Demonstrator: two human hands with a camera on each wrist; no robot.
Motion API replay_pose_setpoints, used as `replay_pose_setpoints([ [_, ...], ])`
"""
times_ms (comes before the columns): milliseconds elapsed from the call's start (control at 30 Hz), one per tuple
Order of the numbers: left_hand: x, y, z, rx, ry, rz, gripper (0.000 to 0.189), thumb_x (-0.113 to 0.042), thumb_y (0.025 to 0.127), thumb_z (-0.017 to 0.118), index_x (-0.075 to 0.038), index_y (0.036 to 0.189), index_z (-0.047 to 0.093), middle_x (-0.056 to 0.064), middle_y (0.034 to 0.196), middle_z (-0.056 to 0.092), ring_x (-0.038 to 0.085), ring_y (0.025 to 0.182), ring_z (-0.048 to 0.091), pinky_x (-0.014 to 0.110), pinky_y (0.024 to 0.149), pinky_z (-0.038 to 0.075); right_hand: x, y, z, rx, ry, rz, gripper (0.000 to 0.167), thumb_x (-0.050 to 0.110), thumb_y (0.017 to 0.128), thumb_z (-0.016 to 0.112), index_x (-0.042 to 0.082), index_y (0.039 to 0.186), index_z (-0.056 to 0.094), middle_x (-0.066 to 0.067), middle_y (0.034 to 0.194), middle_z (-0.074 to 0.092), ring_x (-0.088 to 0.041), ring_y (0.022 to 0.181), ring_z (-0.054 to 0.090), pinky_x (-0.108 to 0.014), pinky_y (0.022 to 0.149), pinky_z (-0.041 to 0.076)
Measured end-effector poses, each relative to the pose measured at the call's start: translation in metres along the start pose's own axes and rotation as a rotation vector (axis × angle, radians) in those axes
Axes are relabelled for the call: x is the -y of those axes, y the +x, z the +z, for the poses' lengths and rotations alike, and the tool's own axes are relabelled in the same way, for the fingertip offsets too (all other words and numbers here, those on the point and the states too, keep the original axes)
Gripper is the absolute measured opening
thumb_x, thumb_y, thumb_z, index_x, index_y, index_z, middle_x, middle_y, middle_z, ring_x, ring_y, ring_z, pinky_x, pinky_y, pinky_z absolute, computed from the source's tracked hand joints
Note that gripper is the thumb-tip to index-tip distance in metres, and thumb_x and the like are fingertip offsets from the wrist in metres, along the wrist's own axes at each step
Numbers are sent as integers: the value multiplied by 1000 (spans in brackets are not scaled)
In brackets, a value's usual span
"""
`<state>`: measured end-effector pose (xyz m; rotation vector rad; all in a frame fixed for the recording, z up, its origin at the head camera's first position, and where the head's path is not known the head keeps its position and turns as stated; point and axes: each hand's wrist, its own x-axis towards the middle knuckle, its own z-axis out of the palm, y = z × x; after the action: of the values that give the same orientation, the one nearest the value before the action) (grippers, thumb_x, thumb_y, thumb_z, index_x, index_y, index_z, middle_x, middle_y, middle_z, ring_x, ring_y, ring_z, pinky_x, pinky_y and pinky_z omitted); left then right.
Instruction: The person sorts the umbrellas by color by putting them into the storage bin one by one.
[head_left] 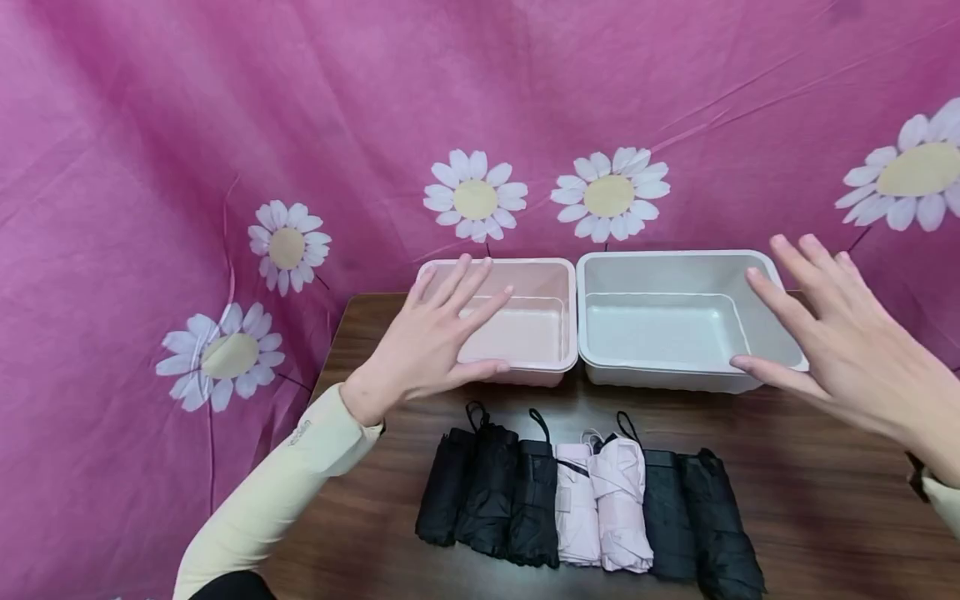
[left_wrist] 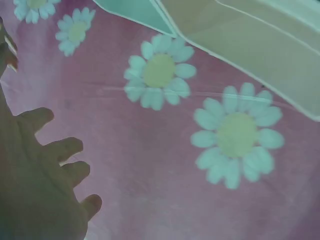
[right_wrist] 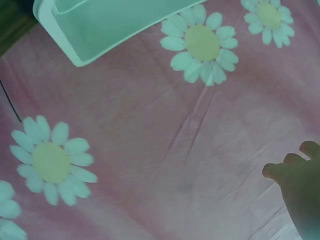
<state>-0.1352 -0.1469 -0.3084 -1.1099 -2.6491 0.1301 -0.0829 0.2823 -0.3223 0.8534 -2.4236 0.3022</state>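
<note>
In the head view, my left hand (head_left: 435, 337) is held up with fingers spread in front of the pink bin (head_left: 555, 367), covering part of its left side. My right hand (head_left: 847, 342), also spread and holding nothing, is raised at the right end of the white bin (head_left: 667, 377). Below them a row of folded umbrellas lies side by side on the table: black umbrellas (head_left: 487, 492) at the left, two pale pink umbrellas (head_left: 621, 508) in the middle, and two dark umbrellas (head_left: 720, 517) at the right. Neither hand touches an umbrella. Both bins have nothing visible inside.
The brown wooden table (head_left: 360, 517) reaches back to a pink cloth (head_left: 360, 125) printed with white daisies. The bins stand next to each other against that cloth. Wrist loops (head_left: 540, 423) stick up from some of the umbrellas.
</note>
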Motion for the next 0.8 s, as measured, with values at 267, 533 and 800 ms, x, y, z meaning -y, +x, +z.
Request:
replay_pose_setpoints([
  [267, 33, -23, 24, -158, -201, -229, 72, -63, 95, 37, -20, 153, 29, 7, 163, 12, 27, 151, 7, 57, 119, 14, -4, -21, 7, -201, 123, 140, 92, 72, 88, 44, -6, 136, 47, -35, 145, 36, -47, 142, 26, -56, 121, 16],
  [533, 57, -53, 66, -385, -422, -482, 58, -43, 98, 48, -12, 146, 42, 9, 157, 32, 31, 145, 28, 56, 108, 29, 11, -37, 25, -481, 179, 283, 82, 62, 91, 51, -12, 125, 53, -34, 133, 48, -38, 133, 42, -36, 113, 24],
  [800, 62, -67, 108, -429, -734, -756, 43, -20, 97, 53, -6, 138, 50, 16, 137, 52, 31, 127, 48, 45, 103, 40, 27, -74, 56, -582, 270, 498, 77, 55, 89, 60, -16, 118, 57, -14, 125, 62, 2, 122, 42, -14, 102, 25],
])
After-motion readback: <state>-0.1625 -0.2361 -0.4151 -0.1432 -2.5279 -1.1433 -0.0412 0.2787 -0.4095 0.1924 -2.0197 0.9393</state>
